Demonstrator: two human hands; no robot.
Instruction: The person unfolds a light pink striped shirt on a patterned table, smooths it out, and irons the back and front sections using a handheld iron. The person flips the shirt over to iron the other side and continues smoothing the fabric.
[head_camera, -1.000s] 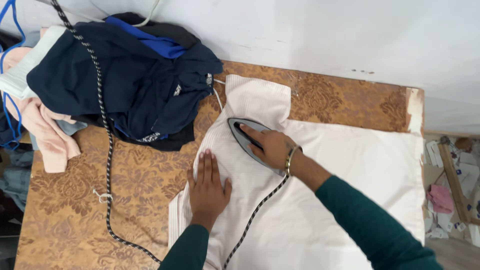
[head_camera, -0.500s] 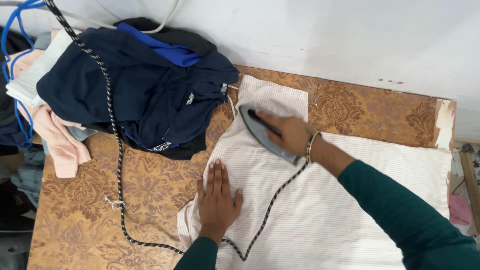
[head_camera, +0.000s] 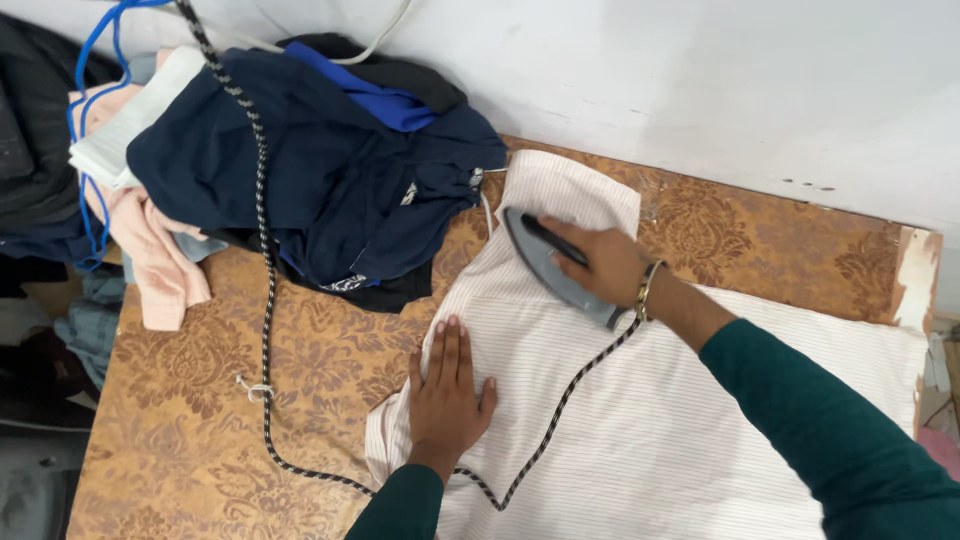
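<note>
The iron (head_camera: 555, 265) is gripped by the right hand (head_camera: 605, 265); the left hand (head_camera: 447, 385), fingers flat and open, should keep the striped garment (head_camera: 640, 420) taut.

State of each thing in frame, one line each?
Iron: flat on the shirt, gripped by right hand.
Striped shirt: spread flat on the table.
Left hand: open, palm down on the shirt.
Cord: slack, running across the table.
Dark clothes pile: crumpled, unfolded.
</note>
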